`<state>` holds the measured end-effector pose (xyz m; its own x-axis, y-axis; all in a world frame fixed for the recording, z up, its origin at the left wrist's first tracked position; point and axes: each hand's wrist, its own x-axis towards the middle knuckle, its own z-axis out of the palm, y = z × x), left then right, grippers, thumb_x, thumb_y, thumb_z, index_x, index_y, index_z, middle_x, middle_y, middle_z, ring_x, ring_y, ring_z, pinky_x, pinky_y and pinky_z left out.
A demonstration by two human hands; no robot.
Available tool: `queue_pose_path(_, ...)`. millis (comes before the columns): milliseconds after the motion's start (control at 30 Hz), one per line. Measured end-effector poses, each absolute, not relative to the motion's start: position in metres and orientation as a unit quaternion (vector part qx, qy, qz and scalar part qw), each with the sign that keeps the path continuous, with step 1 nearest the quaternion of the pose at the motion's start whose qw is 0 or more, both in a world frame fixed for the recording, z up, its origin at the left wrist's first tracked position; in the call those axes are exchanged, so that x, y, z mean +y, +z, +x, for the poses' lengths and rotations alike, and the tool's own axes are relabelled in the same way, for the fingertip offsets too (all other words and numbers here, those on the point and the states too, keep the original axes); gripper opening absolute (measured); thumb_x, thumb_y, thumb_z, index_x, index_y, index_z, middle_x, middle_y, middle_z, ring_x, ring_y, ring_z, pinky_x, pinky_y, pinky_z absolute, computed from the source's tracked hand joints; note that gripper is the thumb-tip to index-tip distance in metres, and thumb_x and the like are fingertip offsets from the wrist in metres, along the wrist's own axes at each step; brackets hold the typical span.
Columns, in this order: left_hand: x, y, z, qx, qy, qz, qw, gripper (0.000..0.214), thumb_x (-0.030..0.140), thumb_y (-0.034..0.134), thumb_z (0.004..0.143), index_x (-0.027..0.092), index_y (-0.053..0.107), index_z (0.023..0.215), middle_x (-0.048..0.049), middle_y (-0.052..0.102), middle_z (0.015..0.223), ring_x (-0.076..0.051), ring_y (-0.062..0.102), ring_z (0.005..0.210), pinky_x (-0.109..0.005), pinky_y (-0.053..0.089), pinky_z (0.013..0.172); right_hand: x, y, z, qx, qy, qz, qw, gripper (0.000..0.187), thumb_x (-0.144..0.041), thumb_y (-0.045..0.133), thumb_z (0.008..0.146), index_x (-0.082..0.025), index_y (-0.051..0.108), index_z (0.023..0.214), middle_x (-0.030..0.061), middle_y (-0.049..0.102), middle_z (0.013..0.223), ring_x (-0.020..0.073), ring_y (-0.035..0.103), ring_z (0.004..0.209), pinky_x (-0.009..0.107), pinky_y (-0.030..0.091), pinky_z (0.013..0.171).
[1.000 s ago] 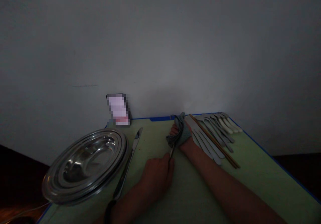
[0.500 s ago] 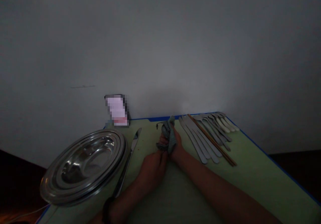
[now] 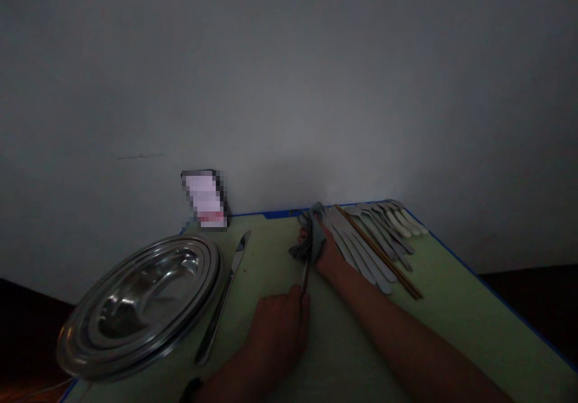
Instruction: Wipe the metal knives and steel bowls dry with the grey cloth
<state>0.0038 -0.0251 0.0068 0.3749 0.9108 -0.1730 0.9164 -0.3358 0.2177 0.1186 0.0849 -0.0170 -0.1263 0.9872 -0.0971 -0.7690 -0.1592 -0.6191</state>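
Note:
My left hand [image 3: 280,324] is closed around the near end of a thin metal piece of cutlery [image 3: 305,276]. A bluish-grey cloth [image 3: 318,234] wraps its far end, so I cannot tell what kind it is. My right hand [image 3: 332,253] grips that cloth around the cutlery. To the left, a table knife [image 3: 226,294] lies on the green tabletop [image 3: 451,318], its blade pointing at the wall. Just right of my right hand is a row of metal cutlery [image 3: 361,258], some of it partly hidden by the hand.
Stacked shiny steel dishes [image 3: 212,270] stand at the left of the table. A phone [image 3: 205,195] with a blurred screen leans on the wall. Wooden chopsticks [image 3: 383,255] lie right of the flat cutlery, then several spoons and forks, some with white handles [image 3: 404,222].
My left hand has drawn back toward me, and more of the cutlery's shaft shows between the hands. The cloth and my right hand have shifted slightly right. The view has shifted a little.

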Motion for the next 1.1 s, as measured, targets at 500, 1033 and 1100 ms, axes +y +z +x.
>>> queue_pose_path(500, -0.012, 0.005, -0.001, 0.597, 0.047, 0.779, 0.185, 0.039, 0.03, 0.023, 0.094, 0.014, 0.059, 0.098, -0.0124, 0.072, 0.088, -0.025, 0.068, 0.079, -0.033, 0.043, 0.068, 0.068, -0.011, 0.094, -0.133, 0.804, -0.228, 0.533, 0.052, -0.052, 0.04, 0.085, -0.02, 0.036, 0.045, -0.0064, 0.035, 0.035, 0.0044, 0.024, 0.026, 0.017, 0.018, 0.028)
queue_pose_path(1033, -0.019, 0.005, -0.002, 0.578, 0.061, 0.794, 0.181, 0.034, 0.029, 0.027, 0.092, 0.016, 0.057, 0.1, -0.0104, 0.072, 0.084, -0.027, 0.068, 0.075, -0.035, 0.044, 0.065, 0.074, -0.01, 0.093, -0.122, 0.798, -0.232, 0.542, 0.049, -0.056, 0.05, 0.082, -0.019, 0.045, 0.05, -0.0063, 0.043, 0.036, 0.0047, 0.031, 0.028, 0.019, 0.026, 0.033)
queue_pose_path(1100, -0.019, 0.005, -0.003, 0.572, 0.065, 0.797, 0.183, 0.032, 0.03, 0.029, 0.092, 0.016, 0.057, 0.096, -0.0099, 0.072, 0.083, -0.027, 0.068, 0.075, -0.034, 0.043, 0.065, 0.073, -0.009, 0.093, -0.127, 0.797, -0.234, 0.543, 0.051, -0.056, 0.049, 0.082, -0.018, 0.045, 0.049, -0.006, 0.043, 0.036, 0.0049, 0.032, 0.028, 0.019, 0.026, 0.033)
